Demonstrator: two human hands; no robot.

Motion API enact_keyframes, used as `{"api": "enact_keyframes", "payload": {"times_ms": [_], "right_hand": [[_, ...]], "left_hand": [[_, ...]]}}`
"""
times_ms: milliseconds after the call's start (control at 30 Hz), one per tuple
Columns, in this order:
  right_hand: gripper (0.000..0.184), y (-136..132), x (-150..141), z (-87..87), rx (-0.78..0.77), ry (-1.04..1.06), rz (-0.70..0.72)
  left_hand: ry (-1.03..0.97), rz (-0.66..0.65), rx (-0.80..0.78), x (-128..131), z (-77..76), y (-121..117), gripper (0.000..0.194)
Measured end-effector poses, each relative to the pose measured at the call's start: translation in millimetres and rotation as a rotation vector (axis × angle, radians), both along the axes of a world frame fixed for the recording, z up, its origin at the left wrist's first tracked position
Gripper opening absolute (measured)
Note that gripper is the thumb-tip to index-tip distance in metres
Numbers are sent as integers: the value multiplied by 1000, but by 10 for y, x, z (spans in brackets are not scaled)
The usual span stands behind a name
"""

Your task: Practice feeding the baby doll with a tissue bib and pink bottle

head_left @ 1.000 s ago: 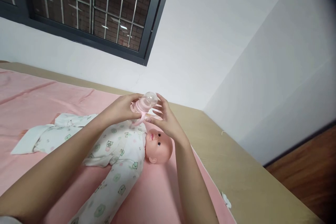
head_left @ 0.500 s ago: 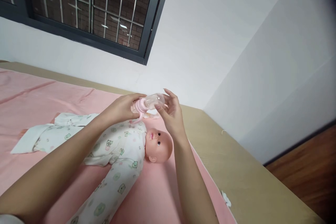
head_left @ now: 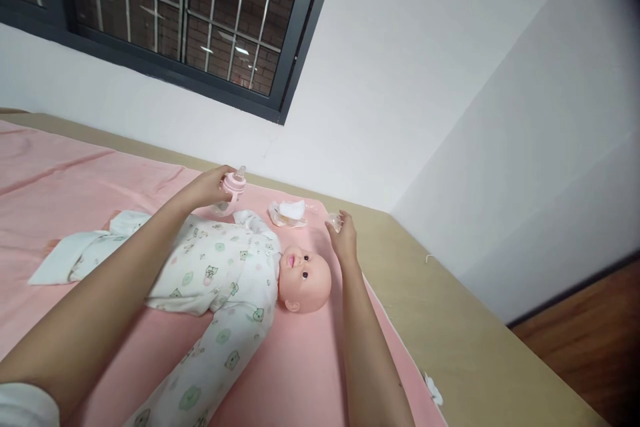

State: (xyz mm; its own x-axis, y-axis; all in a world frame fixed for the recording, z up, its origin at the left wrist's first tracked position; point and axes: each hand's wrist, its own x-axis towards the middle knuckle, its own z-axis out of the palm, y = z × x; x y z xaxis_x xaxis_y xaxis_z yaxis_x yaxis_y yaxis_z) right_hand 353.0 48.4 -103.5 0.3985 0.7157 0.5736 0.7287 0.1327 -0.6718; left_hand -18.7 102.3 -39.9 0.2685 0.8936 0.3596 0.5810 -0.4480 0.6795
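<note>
A pink baby bottle (head_left: 234,183) with a clear nipple and a side handle is upright in my left hand (head_left: 210,187), whose fingers wrap round it beyond the doll's body. In my right hand (head_left: 345,238) is the clear bottle cap (head_left: 335,221), pinched low over the corner of the pink sheet. Between and below my arms a baby doll (head_left: 305,280) lies on its back, its head toward my right forearm. It wears a white suit with green bear prints (head_left: 215,273).
A crumpled white pack of wipes or tissue (head_left: 289,212) lies beyond the doll's head. The pink sheet (head_left: 295,360) covers a wooden bed board (head_left: 425,307), with a white scrap (head_left: 433,389) at its edge. Behind are a wall and a barred window (head_left: 180,7).
The cap has come off the bottle. My left hand has moved left with the bottle, now upright; my right hand has moved right and lower with the cap.
</note>
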Motion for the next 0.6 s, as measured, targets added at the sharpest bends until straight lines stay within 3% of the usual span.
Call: {"api": "enact_keyframes", "payload": {"times_ms": [133, 300, 600], "right_hand": [[58, 11, 93, -251, -204, -77, -80], [61, -4, 73, -385, -370, -106, -94], [66, -41, 85, -516, -462, 11, -98]], "left_hand": [[15, 91, -67, -106, -112, 150, 65], [143, 155, -98, -264, -169, 230, 59], [230, 170, -200, -376, -322, 358, 61]]}}
